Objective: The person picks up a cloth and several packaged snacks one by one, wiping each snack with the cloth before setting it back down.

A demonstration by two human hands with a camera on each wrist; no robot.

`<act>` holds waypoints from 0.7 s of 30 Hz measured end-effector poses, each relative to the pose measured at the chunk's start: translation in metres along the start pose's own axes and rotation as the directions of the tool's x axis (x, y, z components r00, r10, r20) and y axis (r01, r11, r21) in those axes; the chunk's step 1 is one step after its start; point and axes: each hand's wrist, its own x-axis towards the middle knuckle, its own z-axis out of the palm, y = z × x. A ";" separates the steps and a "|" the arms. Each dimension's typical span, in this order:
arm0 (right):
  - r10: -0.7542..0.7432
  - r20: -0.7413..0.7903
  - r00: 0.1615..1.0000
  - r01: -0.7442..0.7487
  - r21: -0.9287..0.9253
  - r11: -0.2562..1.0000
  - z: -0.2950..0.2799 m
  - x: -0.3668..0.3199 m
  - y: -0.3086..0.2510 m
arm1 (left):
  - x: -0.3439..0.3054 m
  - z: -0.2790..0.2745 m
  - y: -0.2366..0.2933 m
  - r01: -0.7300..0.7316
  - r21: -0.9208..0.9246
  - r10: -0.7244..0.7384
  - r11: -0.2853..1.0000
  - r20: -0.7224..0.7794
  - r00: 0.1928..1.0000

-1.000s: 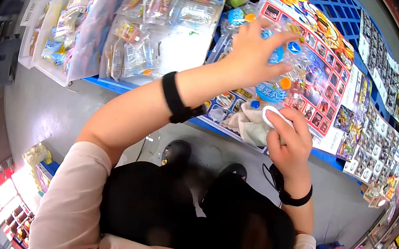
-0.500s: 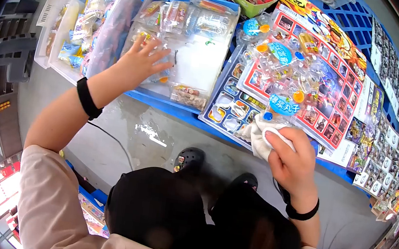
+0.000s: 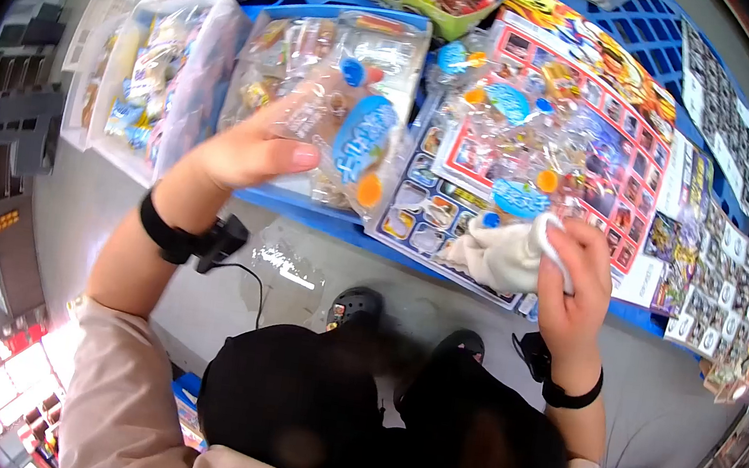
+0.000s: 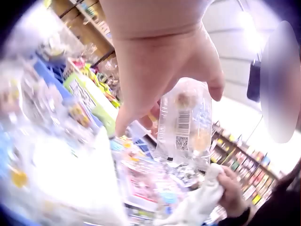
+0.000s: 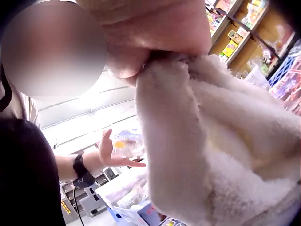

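Observation:
My left hand (image 3: 260, 140) holds a clear packet with a blue label (image 3: 363, 139) above the blue-rimmed tray (image 3: 259, 184); in the left wrist view the packet (image 4: 184, 125) shows a barcode between thumb and fingers. With curled fingers my right hand (image 3: 579, 292) grips a whitish cloth (image 3: 503, 255) at the lower edge of the printed sheets. That cloth (image 5: 174, 141) fills much of the right wrist view. More clear packets with blue labels (image 3: 519, 198) lie on the red-bordered sheet (image 3: 632, 195), just beyond the cloth.
A translucent bin (image 3: 212, 74) of small packets stands left of the tray. Behind is a green box (image 3: 461, 22) of snacks. Printed sheets (image 3: 714, 285) spread to the right on blue crates (image 3: 641, 44). The person's legs (image 3: 290, 392) are below the near edge.
My left hand went from the packets on the sheets to the tray, and now has a blue-labelled packet in it. My right hand stays on the cloth, shifted slightly right.

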 end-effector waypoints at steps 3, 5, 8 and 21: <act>0.057 -0.113 0.992 -0.059 -0.014 0.998 -0.005 0.011 -0.001 | 0.038 0.053 -0.009 -0.075 -0.334 0.064 0.940 -0.044 0.997; -0.032 -0.112 0.993 0.021 -0.100 0.995 -0.001 0.022 -0.015 | 0.062 0.085 -0.002 -0.126 -0.430 0.152 0.894 0.027 0.988; -0.245 -0.100 0.964 0.231 -0.135 0.964 0.032 0.031 -0.023 | 0.081 0.126 -0.008 -0.219 -0.478 0.185 0.850 -0.118 0.976; -0.233 -0.190 0.954 0.181 -0.257 0.949 0.031 0.036 -0.005 | 0.079 0.125 -0.026 -0.342 -0.216 0.340 0.915 -0.049 0.939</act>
